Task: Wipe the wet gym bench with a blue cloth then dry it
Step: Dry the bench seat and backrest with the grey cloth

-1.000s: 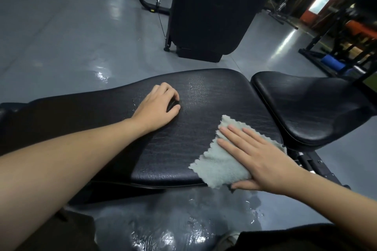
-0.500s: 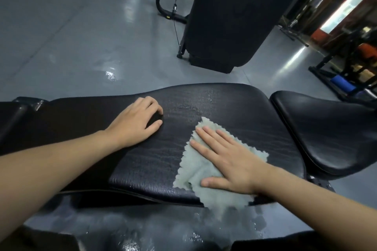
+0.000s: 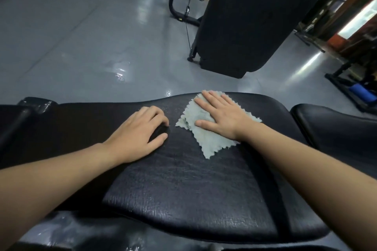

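A: Entry, head view. Bench pad (image 3: 183, 185), black, cracked grain, fills the lower frame from 9 o'clock to 3 o'clock. Where is the cloth?

B: Cloth (image 3: 206, 138), pale blue-grey with a zigzag edge, lies flat on the pad at about 1 o'clock from frame centre, up against the pad's far edge. One corner points back toward 6 o'clock.

A: Right hand?

B: Right hand (image 3: 220, 116) lies palm down on the cloth, fingers (image 3: 212, 98) straight and spread, tips at the far edge of the pad. Thumb out toward 9 o'clock, also on the cloth. It presses rather than grips: nothing is pinched or closed around.

A: Left hand?

B: Left hand (image 3: 140, 132) rests on bare pad just beside the cloth, at its 9 o'clock, not touching it. Fingers curled loosely downward, thumb on the surface. It holds nothing.

A: Surface condition?

B: Fine droplets show on the pad between the left hand's knuckles and the cloth. Grey floor (image 3: 81, 47) beyond has a shiny wet patch at 11 o'clock.

A: Surroundings?

B: Second black seat pad (image 3: 336, 128) at 3 o'clock, apart from the main pad. Tall black machine housing (image 3: 244, 22) at 12 to 1 o'clock on the floor.
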`<state>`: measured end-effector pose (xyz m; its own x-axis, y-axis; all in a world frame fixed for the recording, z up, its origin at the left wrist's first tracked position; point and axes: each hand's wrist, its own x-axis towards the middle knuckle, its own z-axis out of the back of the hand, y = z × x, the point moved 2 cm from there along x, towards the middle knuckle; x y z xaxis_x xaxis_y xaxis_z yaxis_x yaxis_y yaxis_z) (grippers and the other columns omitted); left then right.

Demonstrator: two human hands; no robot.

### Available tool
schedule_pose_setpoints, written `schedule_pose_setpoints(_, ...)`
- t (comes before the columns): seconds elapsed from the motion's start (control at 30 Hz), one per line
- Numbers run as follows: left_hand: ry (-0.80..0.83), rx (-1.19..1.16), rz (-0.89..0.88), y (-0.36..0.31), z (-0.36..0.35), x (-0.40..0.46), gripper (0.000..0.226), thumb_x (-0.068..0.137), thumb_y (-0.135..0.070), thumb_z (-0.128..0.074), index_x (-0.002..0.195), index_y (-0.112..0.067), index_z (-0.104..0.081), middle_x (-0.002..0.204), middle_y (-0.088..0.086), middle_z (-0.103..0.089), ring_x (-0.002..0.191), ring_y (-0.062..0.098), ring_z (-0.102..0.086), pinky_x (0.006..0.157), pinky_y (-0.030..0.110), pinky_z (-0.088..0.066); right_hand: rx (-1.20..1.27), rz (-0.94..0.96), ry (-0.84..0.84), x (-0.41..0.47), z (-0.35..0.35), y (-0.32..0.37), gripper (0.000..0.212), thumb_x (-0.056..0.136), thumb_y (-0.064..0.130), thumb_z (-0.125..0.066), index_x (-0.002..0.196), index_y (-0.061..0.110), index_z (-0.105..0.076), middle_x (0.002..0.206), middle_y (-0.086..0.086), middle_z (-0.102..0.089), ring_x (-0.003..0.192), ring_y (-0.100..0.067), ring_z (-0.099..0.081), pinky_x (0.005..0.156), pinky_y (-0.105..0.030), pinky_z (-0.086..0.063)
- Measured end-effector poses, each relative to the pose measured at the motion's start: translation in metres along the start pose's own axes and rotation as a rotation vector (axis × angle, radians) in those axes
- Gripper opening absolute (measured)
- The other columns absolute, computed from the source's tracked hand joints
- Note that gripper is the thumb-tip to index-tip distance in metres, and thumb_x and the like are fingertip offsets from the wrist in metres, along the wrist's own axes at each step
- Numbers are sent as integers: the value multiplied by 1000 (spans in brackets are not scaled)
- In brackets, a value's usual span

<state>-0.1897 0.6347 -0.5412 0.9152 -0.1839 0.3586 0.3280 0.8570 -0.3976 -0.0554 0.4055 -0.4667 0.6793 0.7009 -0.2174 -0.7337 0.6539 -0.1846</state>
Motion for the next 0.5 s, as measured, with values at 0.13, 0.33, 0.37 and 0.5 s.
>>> schedule_pose_setpoints(0.13,6,-5,29,-4,4,-3,29,93,-49,-42,113,-30,-51,118,-13,-44,110,11,-43,97,31,-39,-6,-68,1,-12,0,7,92,82,83,-2,159,34,5,167,-2,13,153,-16,16,124,-43,6)
schedule_pose_setpoints(0.33,18,53,55,-10,5,-8,34,94,-50,-38,116,-28,-52,118,-12,-44,109,10,-43,95,28,-39,-22,-25,19,-75,-8,32,100,74,86,15,158,32,12,165,-3,20,151,-17,22,123,-43,10)
schedule_pose_setpoints(0.37,12,61,64,-12,5,-9,36,94,-50,-36,116,-27,-52,118,-11,-44,109,11,-43,95,28,-39,-30,-17,21,-86,-10,35,100,74,86,17,158,32,13,165,-3,21,151,-17,23,123,-43,10)
schedule_pose_setpoints(0.5,-1,80,98,-20,8,-19,36,95,-47,-37,118,-25,-53,119,-10,-45,109,12,-44,97,32,-42,-23,20,2,-126,-16,47,94,81,85,10,158,31,11,164,-2,22,150,-17,26,123,-43,11)
